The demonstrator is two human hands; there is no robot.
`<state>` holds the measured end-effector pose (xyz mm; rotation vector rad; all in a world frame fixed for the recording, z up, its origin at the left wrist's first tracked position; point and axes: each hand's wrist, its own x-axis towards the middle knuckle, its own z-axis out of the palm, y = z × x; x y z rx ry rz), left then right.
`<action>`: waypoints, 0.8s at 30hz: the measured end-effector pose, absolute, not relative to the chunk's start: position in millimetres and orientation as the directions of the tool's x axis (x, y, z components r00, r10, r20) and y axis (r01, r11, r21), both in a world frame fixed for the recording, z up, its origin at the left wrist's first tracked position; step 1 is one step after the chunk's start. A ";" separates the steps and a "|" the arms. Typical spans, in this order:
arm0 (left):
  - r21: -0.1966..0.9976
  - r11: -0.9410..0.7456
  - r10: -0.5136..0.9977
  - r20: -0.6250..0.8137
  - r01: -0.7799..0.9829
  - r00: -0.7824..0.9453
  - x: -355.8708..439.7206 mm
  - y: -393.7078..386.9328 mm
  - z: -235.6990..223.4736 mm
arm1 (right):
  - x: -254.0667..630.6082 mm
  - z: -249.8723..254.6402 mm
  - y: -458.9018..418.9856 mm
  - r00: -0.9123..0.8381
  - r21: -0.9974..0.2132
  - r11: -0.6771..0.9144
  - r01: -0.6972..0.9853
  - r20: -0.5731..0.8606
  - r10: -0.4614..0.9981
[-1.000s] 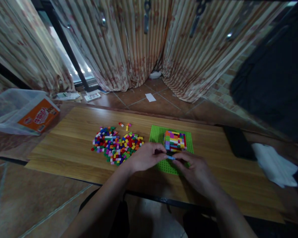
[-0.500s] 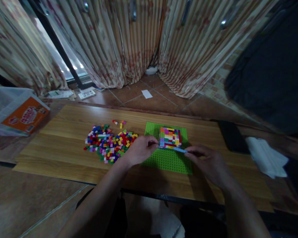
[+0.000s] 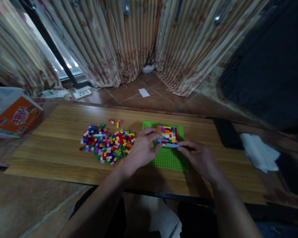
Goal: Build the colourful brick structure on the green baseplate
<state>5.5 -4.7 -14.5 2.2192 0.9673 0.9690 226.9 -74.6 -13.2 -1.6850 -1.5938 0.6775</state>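
A small multicoloured structure of building bricks [image 3: 168, 133] stands on the green baseplate [image 3: 170, 161]. Along its near side runs a long, thin light-blue strip [image 3: 173, 145]; its exact kind is too blurred to make out. Thumb and finger of my right hand [image 3: 198, 157] pinch the strip's right end. My left hand [image 3: 144, 148] is curled around the left end of the blue part, at the structure's near left corner, its thumb and fingers on either side. The left fingertips partly cover the bricks there.
Loose bricks [image 3: 108, 143] lie heaped left of the baseplate, with a few strays [image 3: 118, 123] behind them. On the wooden table [image 3: 52, 142], a dark flat object [image 3: 227, 134] lies at right, near white tissue-like material [image 3: 258, 152]. A clear bin [image 3: 7, 114] stands at far left.
My left hand has spread its thumb and fingers around the near left corner of the structure. The light-blue strip's right end has shifted slightly left with my right hand. The view has moved a little.
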 end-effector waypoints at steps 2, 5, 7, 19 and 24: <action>0.626 -0.655 0.745 0.441 0.424 0.501 10.7 -5.7 -20.2 | 225.9 -16.2 -73.5 0.102 -0.795 0.010 0.607 0.090 0.991; 0.546 -0.702 0.708 0.466 0.457 0.531 17.6 -6.0 -25.2 | 227.0 -20.2 -72.4 0.106 -0.804 0.009 0.595 0.090 0.990; 0.516 -0.712 0.700 0.464 0.476 0.544 20.2 -5.8 -25.5 | 227.9 -21.8 -72.1 0.100 -0.806 0.013 0.592 0.090 0.991; 0.452 -0.713 0.701 0.445 0.536 0.558 19.1 -8.5 -23.0 | 225.0 -21.4 -71.2 0.169 -0.815 -0.039 0.579 0.072 0.983; 0.491 -0.694 0.719 0.443 0.526 0.535 20.1 -8.5 -22.6 | 224.9 -21.4 -70.4 0.160 -0.798 0.006 0.603 0.128 0.979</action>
